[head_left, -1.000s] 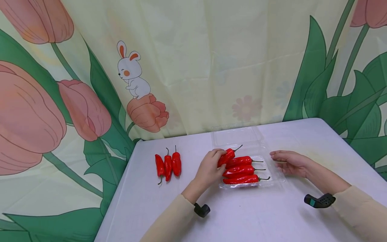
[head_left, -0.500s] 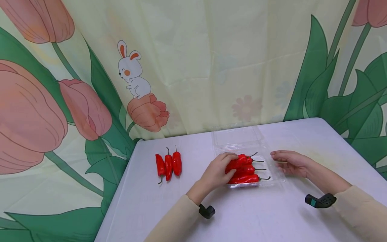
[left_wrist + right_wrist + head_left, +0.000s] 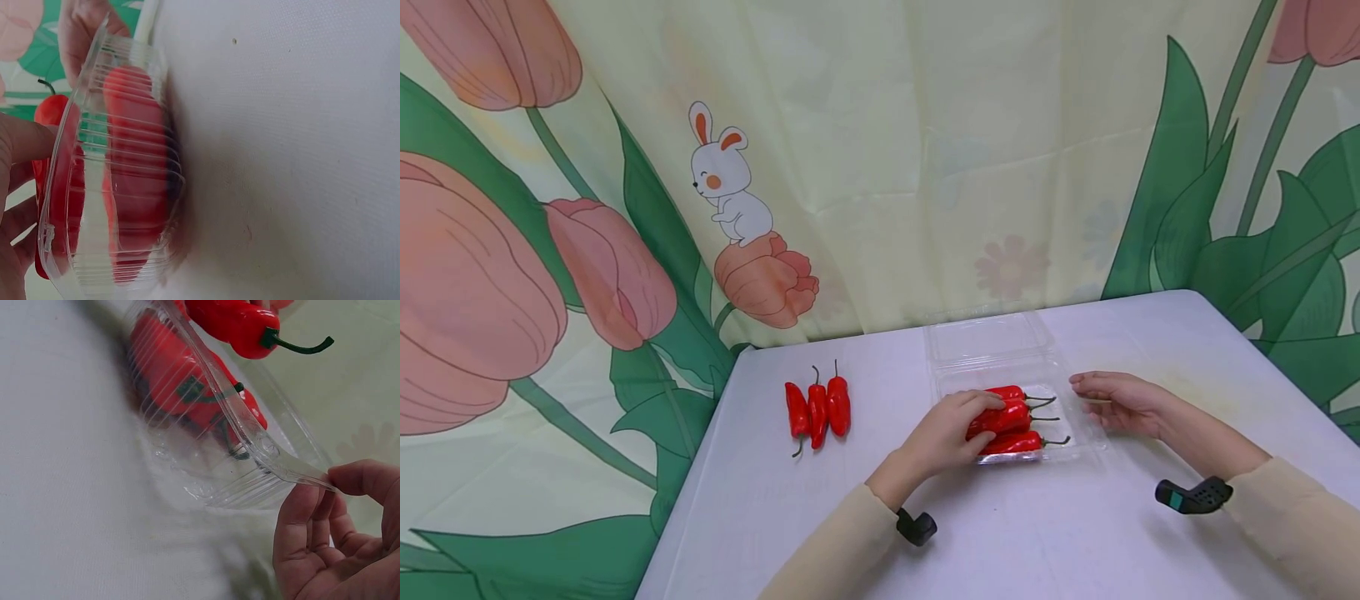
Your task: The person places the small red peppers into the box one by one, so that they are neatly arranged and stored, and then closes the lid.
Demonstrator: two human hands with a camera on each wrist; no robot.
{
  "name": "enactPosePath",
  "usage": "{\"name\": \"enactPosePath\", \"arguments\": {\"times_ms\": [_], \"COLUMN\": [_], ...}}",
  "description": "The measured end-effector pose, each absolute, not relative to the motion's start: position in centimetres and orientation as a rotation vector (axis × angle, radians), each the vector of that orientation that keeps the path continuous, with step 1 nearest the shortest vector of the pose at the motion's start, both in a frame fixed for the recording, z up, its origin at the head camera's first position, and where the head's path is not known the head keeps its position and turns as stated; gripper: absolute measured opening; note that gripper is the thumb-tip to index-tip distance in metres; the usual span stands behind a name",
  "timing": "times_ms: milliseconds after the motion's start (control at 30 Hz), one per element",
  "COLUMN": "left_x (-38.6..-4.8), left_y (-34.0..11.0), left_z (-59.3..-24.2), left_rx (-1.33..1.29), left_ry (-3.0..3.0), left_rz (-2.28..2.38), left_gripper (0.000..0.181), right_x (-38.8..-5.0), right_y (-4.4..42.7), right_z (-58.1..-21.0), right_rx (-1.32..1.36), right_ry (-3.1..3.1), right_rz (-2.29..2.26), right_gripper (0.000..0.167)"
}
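My left hand (image 3: pixel 946 430) grips a red chili pepper (image 3: pixel 234 325) with a green stem, low over the clear plastic clamshell box (image 3: pixel 1067 425). Inside the box lie several more red peppers, stems to the right; one pepper (image 3: pixel 1013 443) runs along the near wall. Part of the row is hidden under my left hand. At the box's right side, my right hand (image 3: pixel 1126 406) pinches the thin rim (image 3: pixel 275 464) between thumb and fingers. Through the ribbed wall, the left wrist view shows a pepper (image 3: pixel 134 181) inside, with the held one at rim height.
The clear lid (image 3: pixel 988 340) lies folded back behind the box. To the left on the white table (image 3: pixel 737 517) are three loose red peppers (image 3: pixel 817 414), side by side. A curtain (image 3: pixel 880 167) printed with tulips and a rabbit hangs along the table's back edge.
My left hand has carried the pepper rightward and down over the box, then a little toward the near side, above the peppers there. My right hand has stayed at the rim.
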State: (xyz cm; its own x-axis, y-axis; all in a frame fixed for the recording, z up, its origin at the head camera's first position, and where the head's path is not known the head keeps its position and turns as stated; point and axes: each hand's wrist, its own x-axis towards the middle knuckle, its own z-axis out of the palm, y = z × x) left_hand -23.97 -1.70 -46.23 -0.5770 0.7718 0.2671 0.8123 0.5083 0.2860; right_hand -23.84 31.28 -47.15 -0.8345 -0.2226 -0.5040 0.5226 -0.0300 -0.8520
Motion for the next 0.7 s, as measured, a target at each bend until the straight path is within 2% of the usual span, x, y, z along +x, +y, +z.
{"name": "enactPosePath", "arguments": {"times_ms": [267, 467, 700], "left_x": [-23.98, -24.07, -24.08], "left_y": [-1.56, -1.77, -1.82], "left_z": [-46.57, -46.72, -46.67], "left_rx": [-1.436, -1.523, -1.457], "left_ry": [-2.679, -2.695, -2.689], "left_rz": [-0.602, -0.64, -0.659], "left_gripper": [0.045, 0.038, 0.036], "right_x": [-23.84, -23.85, -23.73], "right_y": [31.26, 31.2, 31.21], "right_z": [-47.19, -47.19, -47.09], "right_rx": [0.32, 0.329, 0.339], "right_ry": [1.737, 1.735, 1.738], "right_rz": [-1.919, -1.925, -1.929], "right_gripper": [0.032, 0.034, 0.038]}}
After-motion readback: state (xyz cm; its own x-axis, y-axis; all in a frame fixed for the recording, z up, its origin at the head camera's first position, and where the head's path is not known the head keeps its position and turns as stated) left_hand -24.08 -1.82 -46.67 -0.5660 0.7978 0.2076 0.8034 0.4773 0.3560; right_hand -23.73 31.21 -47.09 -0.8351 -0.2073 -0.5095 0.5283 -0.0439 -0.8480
